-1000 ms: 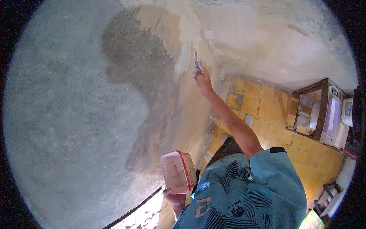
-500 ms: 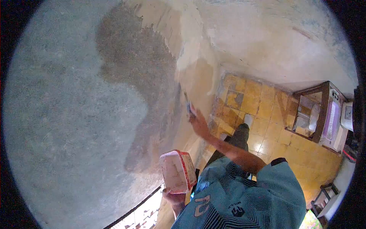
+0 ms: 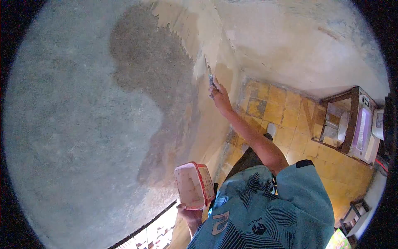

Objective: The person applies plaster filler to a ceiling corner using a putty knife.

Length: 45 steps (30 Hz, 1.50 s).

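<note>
My right hand (image 3: pixel 219 94) is wrapped round the handle of a putty knife (image 3: pixel 208 68), its blade up against the wall near the corner. Around the blade, the wall (image 3: pixel 203 106) carries pale, creamy smears beside a dark damp-looking patch (image 3: pixel 153 54). Low in the view, my left hand (image 3: pixel 190 213) grips a plastic tub (image 3: pixel 192 186) from below. White residue coats the inside of this tub, and its rim is red. The tub is tilted so that its opening faces the grey wall.
Yellow tiles (image 3: pixel 286 112) cover the floor, where my feet stand. To the right is a wooden-framed stand (image 3: pixel 350 120) with a purple-and-white appliance on it. A small dark stool-like frame (image 3: pixel 352 216) is at lower right. A bright opening (image 3: pixel 151 230) lies below the grey wall.
My right hand has moved up along the wall with the putty knife, and the arm is more stretched out. The left hand and tub have barely moved.
</note>
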Each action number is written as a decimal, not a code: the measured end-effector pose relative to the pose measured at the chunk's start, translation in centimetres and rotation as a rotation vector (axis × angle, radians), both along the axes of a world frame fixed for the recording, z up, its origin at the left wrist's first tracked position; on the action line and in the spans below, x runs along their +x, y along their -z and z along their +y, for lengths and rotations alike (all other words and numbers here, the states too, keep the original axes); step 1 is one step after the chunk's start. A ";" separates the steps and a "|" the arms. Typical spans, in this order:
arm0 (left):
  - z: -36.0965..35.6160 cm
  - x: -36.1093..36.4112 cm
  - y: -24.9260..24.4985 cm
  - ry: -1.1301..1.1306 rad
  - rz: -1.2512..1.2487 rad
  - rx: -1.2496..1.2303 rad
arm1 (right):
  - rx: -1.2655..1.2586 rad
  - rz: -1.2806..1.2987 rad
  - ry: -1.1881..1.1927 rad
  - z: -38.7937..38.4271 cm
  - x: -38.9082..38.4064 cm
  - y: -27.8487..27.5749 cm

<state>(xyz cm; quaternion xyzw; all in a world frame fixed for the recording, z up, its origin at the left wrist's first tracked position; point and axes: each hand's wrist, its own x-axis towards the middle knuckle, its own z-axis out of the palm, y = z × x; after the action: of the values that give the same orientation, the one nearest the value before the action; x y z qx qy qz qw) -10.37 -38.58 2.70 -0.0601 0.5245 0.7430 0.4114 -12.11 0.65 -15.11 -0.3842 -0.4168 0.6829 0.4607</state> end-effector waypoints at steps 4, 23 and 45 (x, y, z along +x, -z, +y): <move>0.2 0.2 -0.4 0.019 0.027 -0.003 | -0.020 -0.083 -0.091 -4.2 0.4 0.9; -1.5 -0.1 1.3 -0.011 -0.019 0.075 | 0.060 -0.133 -0.043 -1.5 -1.2 -2.4; -1.1 -0.1 0.6 0.029 -0.011 0.075 | 0.202 -0.302 -0.088 -10.1 -0.4 -5.2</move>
<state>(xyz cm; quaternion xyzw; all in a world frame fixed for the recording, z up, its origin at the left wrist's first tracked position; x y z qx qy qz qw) -10.52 -39.64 2.12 -0.0412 0.4950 0.7556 0.4270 -12.47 -9.48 -9.95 -0.4155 -0.5643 0.5916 0.3986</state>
